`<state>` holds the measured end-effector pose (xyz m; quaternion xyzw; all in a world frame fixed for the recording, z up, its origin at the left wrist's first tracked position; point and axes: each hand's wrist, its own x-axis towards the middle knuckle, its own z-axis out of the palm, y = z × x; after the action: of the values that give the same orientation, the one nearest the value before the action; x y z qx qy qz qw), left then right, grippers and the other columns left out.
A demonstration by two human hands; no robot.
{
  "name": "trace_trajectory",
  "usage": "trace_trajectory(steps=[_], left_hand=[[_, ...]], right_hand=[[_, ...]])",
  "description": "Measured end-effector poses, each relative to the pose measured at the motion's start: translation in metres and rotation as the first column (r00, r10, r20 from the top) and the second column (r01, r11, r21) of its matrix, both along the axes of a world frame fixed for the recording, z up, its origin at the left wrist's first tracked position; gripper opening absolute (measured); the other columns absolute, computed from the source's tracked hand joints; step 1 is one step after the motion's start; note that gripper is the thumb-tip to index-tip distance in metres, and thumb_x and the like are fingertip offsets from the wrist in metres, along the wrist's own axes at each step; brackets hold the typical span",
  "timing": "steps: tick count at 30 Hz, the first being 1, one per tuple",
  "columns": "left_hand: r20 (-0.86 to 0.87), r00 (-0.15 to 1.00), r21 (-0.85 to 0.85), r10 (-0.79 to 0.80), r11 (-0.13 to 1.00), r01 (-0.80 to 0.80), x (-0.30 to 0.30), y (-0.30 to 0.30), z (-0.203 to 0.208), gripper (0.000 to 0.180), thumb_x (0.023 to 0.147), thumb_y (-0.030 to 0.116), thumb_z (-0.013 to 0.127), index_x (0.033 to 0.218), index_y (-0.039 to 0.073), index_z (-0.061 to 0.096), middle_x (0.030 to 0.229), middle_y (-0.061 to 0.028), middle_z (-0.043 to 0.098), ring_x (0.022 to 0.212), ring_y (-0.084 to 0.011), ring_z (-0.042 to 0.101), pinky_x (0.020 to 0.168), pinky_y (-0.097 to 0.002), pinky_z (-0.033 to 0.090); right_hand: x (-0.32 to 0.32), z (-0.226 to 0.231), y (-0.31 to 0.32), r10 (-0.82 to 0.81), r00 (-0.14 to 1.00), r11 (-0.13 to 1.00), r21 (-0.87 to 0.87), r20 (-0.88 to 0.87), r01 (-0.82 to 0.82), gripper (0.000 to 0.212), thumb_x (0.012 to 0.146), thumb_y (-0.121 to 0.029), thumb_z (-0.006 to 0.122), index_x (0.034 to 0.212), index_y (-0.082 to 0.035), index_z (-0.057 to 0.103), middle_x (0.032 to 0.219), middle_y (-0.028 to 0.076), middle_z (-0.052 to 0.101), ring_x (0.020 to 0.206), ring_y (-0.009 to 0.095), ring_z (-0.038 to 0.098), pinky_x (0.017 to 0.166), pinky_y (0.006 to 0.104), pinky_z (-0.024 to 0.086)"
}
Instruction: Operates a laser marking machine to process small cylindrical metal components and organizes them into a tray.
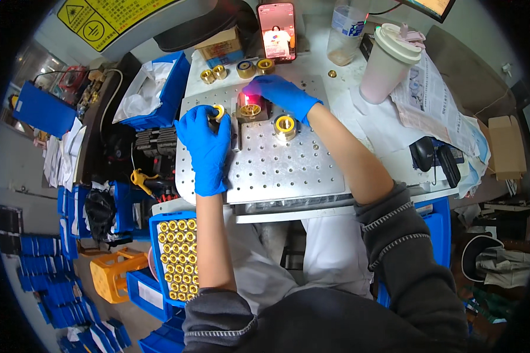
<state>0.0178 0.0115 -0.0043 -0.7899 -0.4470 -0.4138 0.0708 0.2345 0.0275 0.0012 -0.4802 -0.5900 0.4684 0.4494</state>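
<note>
My left hand, in a blue glove, is closed on a small brass ring fitting with a yellowish rim, held between thumb and fingers over the left side of the perforated metal plate. My right hand, gloved alike, has its fingers bent down on the far side of a brass fitting seated in a metal block. Pinkish-red light falls on that fitting and the fingertips. A larger ring fitting with a yellow rim stands right of the block. My right thumb is hard to make out.
Several loose fittings stand behind the plate, before a propped phone. A lidded cup and a plastic bottle are at back right. Lower left, a blue tray holds rows of brass fittings; another blue bin stands left.
</note>
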Motion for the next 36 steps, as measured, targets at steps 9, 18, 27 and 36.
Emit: trace_trajectory(steps=[9, 18, 27, 36], left_hand=[[0.210, 0.977, -0.026, -0.046, 0.998, 0.053, 0.006, 0.009, 0.003, 0.020, 0.084, 0.024, 0.067, 0.088, 0.006, 0.059, 0.089, -0.0105, 0.057, 0.086, -0.0281, 0.051, 0.085, -0.0410, 0.036], [0.457, 0.878, -0.010, -0.140, 0.987, 0.162, 0.020, 0.006, -0.015, 0.024, 0.079, 0.017, 0.064, 0.097, 0.003, 0.056, 0.094, -0.0178, 0.054, 0.094, -0.0384, 0.050, 0.093, -0.0466, 0.038], [0.413, 0.911, 0.041, 0.010, 0.999, -0.029, 0.011, 0.001, -0.008, 0.026, 0.083, 0.023, 0.059, 0.088, 0.000, 0.051, 0.093, -0.0209, 0.047, 0.096, -0.0415, 0.046, 0.109, -0.0576, 0.025], [0.512, 0.858, -0.031, -0.039, 0.997, 0.064, 0.045, 0.003, -0.011, 0.021, 0.076, 0.022, 0.063, 0.083, 0.003, 0.055, 0.090, -0.0203, 0.052, 0.089, -0.0404, 0.048, 0.099, -0.0529, 0.035]], right_hand=[[-0.002, 0.040, -0.026, -0.127, 0.908, 0.992, 0.043, 0.399, 0.120, 0.032, 0.092, -0.034, 0.060, 0.094, -0.003, 0.064, 0.088, 0.005, 0.062, 0.085, 0.012, 0.055, 0.078, 0.0292, 0.045], [0.083, 0.039, -0.055, 0.237, 0.919, 0.952, -0.262, 0.313, -0.156, 0.022, 0.080, -0.024, 0.075, 0.090, -0.005, 0.069, 0.076, 0.004, 0.063, 0.071, 0.014, 0.057, 0.066, 0.0306, 0.047], [0.081, 0.024, -0.028, 0.223, 0.874, 0.955, -0.277, 0.432, -0.107, 0.018, 0.084, -0.018, 0.065, 0.072, -0.004, 0.066, 0.064, 0.001, 0.060, 0.055, 0.008, 0.054, 0.050, 0.0229, 0.040], [0.114, 0.033, -0.049, 0.170, 0.870, 0.955, -0.296, 0.464, -0.029, 0.022, 0.085, -0.023, 0.062, 0.070, -0.007, 0.064, 0.061, 0.002, 0.058, 0.050, 0.010, 0.053, 0.046, 0.0249, 0.041]])
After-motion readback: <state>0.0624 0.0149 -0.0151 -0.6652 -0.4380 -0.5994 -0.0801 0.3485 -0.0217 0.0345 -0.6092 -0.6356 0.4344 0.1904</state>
